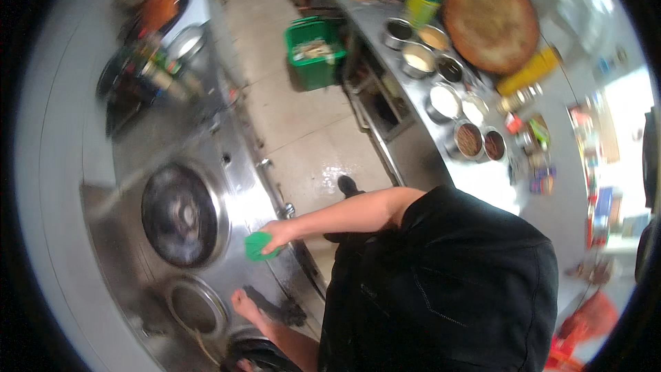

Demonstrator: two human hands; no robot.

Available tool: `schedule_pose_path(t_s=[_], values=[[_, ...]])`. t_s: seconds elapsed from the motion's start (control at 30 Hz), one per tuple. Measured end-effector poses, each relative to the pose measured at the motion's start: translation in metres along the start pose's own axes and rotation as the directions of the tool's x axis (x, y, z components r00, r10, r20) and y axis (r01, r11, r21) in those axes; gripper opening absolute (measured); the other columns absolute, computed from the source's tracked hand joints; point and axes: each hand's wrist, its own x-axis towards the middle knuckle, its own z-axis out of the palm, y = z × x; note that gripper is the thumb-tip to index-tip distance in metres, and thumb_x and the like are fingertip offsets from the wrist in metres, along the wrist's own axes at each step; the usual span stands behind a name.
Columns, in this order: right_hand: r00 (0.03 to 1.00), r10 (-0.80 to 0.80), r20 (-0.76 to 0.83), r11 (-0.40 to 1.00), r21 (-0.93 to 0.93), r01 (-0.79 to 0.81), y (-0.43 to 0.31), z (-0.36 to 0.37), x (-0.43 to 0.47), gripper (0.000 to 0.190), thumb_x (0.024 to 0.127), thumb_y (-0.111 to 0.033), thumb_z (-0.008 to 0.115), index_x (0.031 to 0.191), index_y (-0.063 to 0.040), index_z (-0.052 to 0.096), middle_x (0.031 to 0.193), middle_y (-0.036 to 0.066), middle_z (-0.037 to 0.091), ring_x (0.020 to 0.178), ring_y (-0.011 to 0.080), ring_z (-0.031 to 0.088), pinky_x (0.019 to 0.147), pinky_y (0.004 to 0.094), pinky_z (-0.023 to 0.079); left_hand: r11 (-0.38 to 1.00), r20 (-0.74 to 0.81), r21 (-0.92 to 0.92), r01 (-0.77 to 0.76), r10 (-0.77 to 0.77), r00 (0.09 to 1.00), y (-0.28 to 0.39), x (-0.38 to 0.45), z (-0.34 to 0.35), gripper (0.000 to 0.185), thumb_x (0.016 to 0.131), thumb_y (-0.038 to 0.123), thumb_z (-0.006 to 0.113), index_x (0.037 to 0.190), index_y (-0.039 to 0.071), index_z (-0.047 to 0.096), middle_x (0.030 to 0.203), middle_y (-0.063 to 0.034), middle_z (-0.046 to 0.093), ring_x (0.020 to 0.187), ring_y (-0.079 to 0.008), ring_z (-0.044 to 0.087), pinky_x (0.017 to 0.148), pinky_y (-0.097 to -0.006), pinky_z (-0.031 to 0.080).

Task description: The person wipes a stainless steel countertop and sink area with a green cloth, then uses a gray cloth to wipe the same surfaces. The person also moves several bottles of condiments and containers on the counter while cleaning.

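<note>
My right hand (276, 236) grips a green cloth (257, 246) against the stainless steel stove top (242, 212), just right of a large dark wok (179, 215) set in its round opening. Lower in the view, my left hand (244, 302) is over the steel surface near a round metal-rimmed opening (196, 306). Its fingers look curled, but blur hides whether they are closed; no object shows in it. A thin stick or handle (206, 347) slants by that opening's lower edge.
A green bin (315, 57) stands on the tiled floor (304, 129). Along the opposite steel counter (372, 20) are several metal pots of food (469, 139), a green-yellow can (423, 2) and a round wooden board (490, 20). Blurred bottles (165, 75) stand at upper left.
</note>
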Motion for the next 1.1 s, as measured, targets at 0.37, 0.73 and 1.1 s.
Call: schedule_pose_path(t_s=[0.37, 0.73, 1.1], values=[[0.483, 0.434, -0.76, 0.849, 0.165, -0.502, 0.1, -0.106, -0.42, 0.046, 0.08, -0.041, 0.069, 0.113, -0.01, 0.064, 0.101, 0.008, 0.067, 0.091, 0.0178, 0.062, 0.082, 0.0327, 0.049, 0.997, 0.335, 0.033, 0.073, -0.08, 0.939, 0.101, 0.082, 0.058, 0.013, 0.082, 0.009, 0.053, 0.07, 0.006, 0.052, 0.058, -0.0036, 0.052, 0.044, -0.0126, 0.044, 0.037, -0.0246, 0.033], [-0.649, 0.171, -0.742, 0.505, 0.631, -0.589, 0.17, -0.058, -0.681, 0.038, 0.075, -0.03, 0.072, 0.094, 0.003, 0.067, 0.089, 0.02, 0.068, 0.081, 0.0319, 0.065, 0.075, 0.036, 0.05, 0.991, 0.136, 0.13, -0.041, 0.023, 0.99, 0.182, 0.099, 0.166, 0.008, 0.073, -0.001, 0.057, 0.07, 0.003, 0.051, 0.056, -0.0034, 0.053, 0.049, -0.013, 0.049, 0.048, -0.0278, 0.039], [0.21, -0.395, -0.894, 0.716, -0.443, -0.54, -0.025, -0.338, -0.413, 0.017, 0.08, -0.01, 0.061, 0.094, -0.001, 0.064, 0.088, 0.016, 0.064, 0.08, 0.0305, 0.063, 0.072, 0.0367, 0.05, 0.999, 0.267, -0.041, 0.009, 0.003, 0.964, 0.207, 0.128, 0.228, 0.014, 0.084, 0.002, 0.055, 0.073, 0.007, 0.048, 0.064, 0.0005, 0.049, 0.054, -0.0097, 0.047, 0.048, -0.0236, 0.043]])
